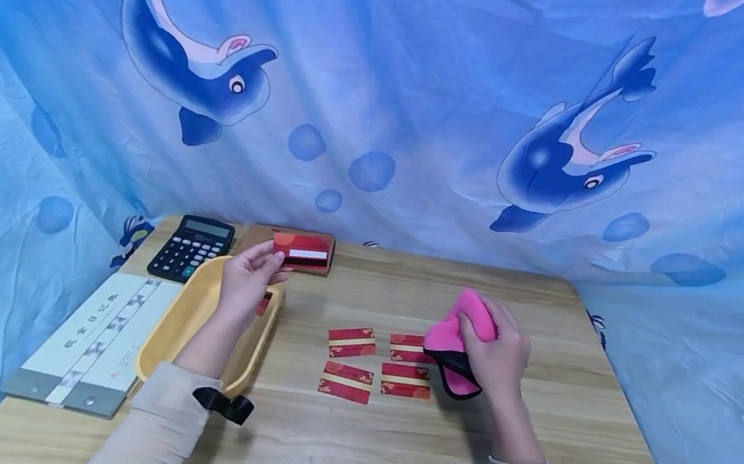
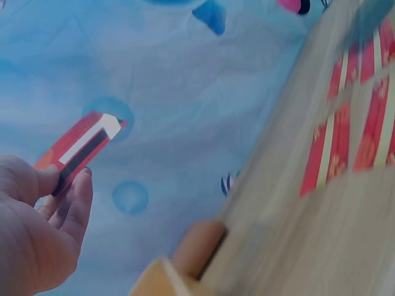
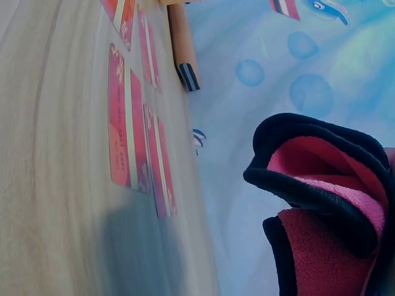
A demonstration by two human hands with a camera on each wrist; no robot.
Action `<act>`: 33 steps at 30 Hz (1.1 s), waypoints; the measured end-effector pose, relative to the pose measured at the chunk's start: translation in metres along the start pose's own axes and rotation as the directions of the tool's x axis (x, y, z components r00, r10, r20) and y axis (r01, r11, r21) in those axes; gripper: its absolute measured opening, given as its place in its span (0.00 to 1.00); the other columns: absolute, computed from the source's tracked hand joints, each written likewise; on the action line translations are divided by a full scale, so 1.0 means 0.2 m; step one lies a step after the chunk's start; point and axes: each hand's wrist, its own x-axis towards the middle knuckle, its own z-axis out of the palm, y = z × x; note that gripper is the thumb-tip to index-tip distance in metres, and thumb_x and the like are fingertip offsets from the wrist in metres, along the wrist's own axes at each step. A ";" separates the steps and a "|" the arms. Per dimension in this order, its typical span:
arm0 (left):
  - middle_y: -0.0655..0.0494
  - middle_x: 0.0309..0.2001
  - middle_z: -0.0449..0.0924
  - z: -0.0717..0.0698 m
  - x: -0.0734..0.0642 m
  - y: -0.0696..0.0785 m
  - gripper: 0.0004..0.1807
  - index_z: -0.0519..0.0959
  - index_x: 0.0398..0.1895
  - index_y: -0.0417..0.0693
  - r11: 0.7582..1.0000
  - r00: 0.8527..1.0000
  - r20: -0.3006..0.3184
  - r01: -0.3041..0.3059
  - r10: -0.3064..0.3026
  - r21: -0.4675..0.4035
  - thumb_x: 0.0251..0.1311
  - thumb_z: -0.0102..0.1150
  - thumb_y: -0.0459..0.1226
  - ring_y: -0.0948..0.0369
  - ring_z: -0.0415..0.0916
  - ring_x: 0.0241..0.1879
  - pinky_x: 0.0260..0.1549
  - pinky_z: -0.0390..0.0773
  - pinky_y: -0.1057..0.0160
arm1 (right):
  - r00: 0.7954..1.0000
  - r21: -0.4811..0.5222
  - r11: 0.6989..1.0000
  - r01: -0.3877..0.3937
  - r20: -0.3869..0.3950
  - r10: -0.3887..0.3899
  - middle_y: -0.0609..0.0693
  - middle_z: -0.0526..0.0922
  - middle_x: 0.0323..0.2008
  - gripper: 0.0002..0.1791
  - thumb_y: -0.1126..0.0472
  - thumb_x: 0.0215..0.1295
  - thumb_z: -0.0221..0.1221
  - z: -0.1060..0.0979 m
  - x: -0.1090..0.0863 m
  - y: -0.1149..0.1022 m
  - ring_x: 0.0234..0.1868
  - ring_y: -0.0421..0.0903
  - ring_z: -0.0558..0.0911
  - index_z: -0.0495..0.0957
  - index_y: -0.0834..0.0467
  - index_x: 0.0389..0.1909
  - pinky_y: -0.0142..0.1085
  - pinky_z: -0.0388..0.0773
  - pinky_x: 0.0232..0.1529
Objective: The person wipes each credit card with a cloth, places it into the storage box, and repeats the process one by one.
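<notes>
My left hand [image 1: 249, 279] pinches a red card [image 1: 300, 252] between thumb and fingers, raised above the yellow basket. The card's side with a white strip and a dark stripe shows in the head view and in the left wrist view. My right hand [image 1: 498, 350] grips a bunched pink cloth [image 1: 460, 336] with black edging, held over the table to the right of the laid-out cards. Several red cards with a cream band lie in two rows, among them a lower-left card [image 1: 345, 381] and a lower-right card [image 1: 405, 381]. The cloth partly overlaps the upper-right card [image 1: 405, 347].
The yellow basket [image 1: 158, 337] stands at the left, with a red card [image 1: 263, 303] inside, partly behind the left hand. Behind it are a black calculator [image 1: 192, 249] and a brown box [image 1: 260, 237]. A white-and-grey binder [image 1: 90, 337] lies at the left edge. A dolphin-print curtain [image 1: 387, 110] surrounds the table.
</notes>
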 end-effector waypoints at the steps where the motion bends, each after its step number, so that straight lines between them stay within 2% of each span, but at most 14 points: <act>1: 0.37 0.59 0.79 -0.02 0.01 -0.01 0.23 0.74 0.67 0.38 1.000 1.000 0.000 0.012 -0.012 0.003 0.71 0.58 0.35 0.63 0.87 0.38 0.42 0.85 0.66 | 1.000 -0.001 1.000 -0.002 -0.001 0.002 0.60 0.88 0.42 0.22 0.66 0.50 0.75 0.00 0.00 0.00 0.40 0.58 0.86 0.86 0.63 0.49 0.52 0.81 0.34; 6: 0.42 0.60 0.76 -0.11 0.04 -0.03 0.24 0.70 0.71 0.41 0.996 0.996 -0.048 0.079 -0.077 0.032 0.73 0.55 0.34 0.65 0.86 0.38 0.44 0.84 0.68 | 1.000 -0.004 1.000 -0.006 0.002 0.006 0.60 0.88 0.43 0.23 0.67 0.49 0.76 -0.01 -0.01 0.03 0.41 0.59 0.86 0.86 0.63 0.49 0.48 0.79 0.36; 13: 0.48 0.49 0.77 -0.25 0.09 -0.05 0.22 0.74 0.69 0.42 0.992 0.987 -0.136 0.094 -0.083 0.080 0.73 0.56 0.34 0.67 0.85 0.35 0.42 0.85 0.67 | 0.999 -0.001 0.999 -0.037 -0.002 0.037 0.62 0.87 0.44 0.23 0.68 0.49 0.76 -0.03 -0.02 0.06 0.43 0.61 0.86 0.86 0.64 0.49 0.40 0.75 0.38; 19: 0.43 0.55 0.77 -0.35 0.11 -0.09 0.24 0.72 0.71 0.43 0.979 0.977 -0.183 0.135 -0.106 0.155 0.74 0.55 0.35 0.67 0.84 0.37 0.41 0.85 0.69 | 0.999 -0.008 0.999 -0.044 -0.002 0.044 0.63 0.87 0.44 0.23 0.68 0.49 0.76 -0.03 -0.02 0.08 0.43 0.62 0.85 0.86 0.65 0.48 0.46 0.77 0.38; 24: 0.41 0.57 0.75 -0.40 0.11 -0.11 0.23 0.71 0.71 0.42 0.959 0.982 -0.156 0.147 -0.111 0.241 0.75 0.52 0.34 0.69 0.82 0.39 0.45 0.84 0.66 | 0.999 -0.013 0.999 -0.040 -0.009 0.040 0.62 0.87 0.42 0.22 0.67 0.49 0.75 -0.04 -0.02 0.09 0.40 0.62 0.86 0.86 0.65 0.48 0.51 0.77 0.35; 29: 0.32 0.60 0.73 -0.44 0.11 -0.12 0.24 0.66 0.72 0.34 0.945 0.987 -0.061 0.161 -0.150 0.283 0.75 0.48 0.29 0.68 0.82 0.36 0.49 0.84 0.61 | 0.999 -0.018 0.999 -0.046 -0.006 0.046 0.63 0.87 0.41 0.22 0.66 0.50 0.75 -0.05 -0.01 0.09 0.39 0.61 0.85 0.86 0.65 0.48 0.49 0.76 0.34; 33: 0.28 0.64 0.71 -0.47 0.12 -0.12 0.25 0.63 0.73 0.31 0.927 0.980 0.005 0.188 -0.200 0.324 0.76 0.45 0.27 0.68 0.82 0.36 0.48 0.84 0.63 | 0.999 -0.024 0.998 -0.051 -0.013 0.051 0.63 0.87 0.40 0.22 0.66 0.50 0.75 -0.05 -0.01 0.10 0.38 0.61 0.85 0.86 0.65 0.48 0.49 0.75 0.32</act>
